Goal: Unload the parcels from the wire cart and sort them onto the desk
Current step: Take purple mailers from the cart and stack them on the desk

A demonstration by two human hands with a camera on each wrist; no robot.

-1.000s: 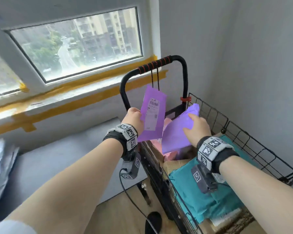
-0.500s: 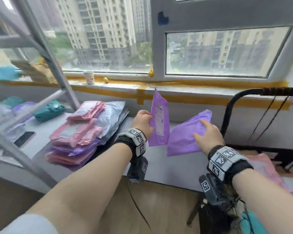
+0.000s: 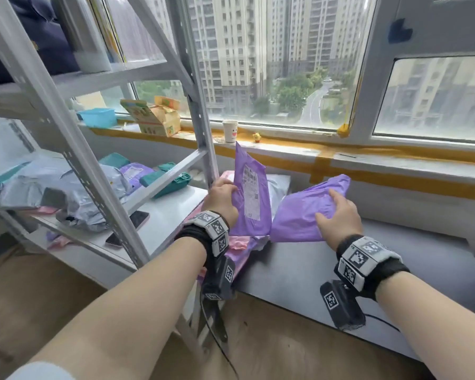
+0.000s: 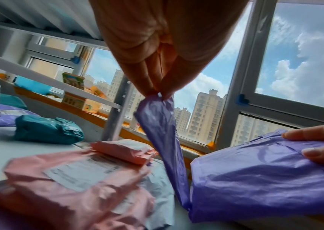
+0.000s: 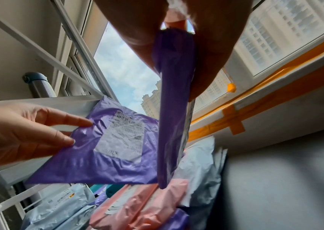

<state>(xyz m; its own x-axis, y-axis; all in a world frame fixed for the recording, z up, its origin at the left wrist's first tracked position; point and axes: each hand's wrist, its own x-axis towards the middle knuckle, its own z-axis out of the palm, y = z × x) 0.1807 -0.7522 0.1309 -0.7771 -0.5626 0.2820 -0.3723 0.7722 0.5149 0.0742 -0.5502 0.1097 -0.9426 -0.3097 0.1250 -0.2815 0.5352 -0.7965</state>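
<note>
My left hand (image 3: 222, 197) pinches a flat purple parcel with a white label (image 3: 251, 193) by its left edge and holds it upright over the pile of pink and purple parcels (image 3: 240, 244) on the grey desk (image 3: 299, 272). The left wrist view shows that purple parcel (image 4: 158, 129) edge-on below my fingers. My right hand (image 3: 337, 215) grips a second, plumper purple parcel (image 3: 302, 215) just to the right, low over the desk. In the right wrist view this parcel (image 5: 173, 101) hangs between thumb and fingers, with the labelled purple parcel (image 5: 107, 147) beyond it. The wire cart is out of view.
A metal rack upright (image 3: 203, 133) stands just left of my left hand; its shelf (image 3: 162, 215) carries grey, teal and purple parcels and two phones. A paper cup (image 3: 230, 131) and a carton (image 3: 159, 119) sit on the taped windowsill. A pale blue parcel (image 3: 279, 185) lies behind the pile.
I have turned left from the cart to the desk and carried both purple parcels along. They now hang lower, right over the pile by the rack.
</note>
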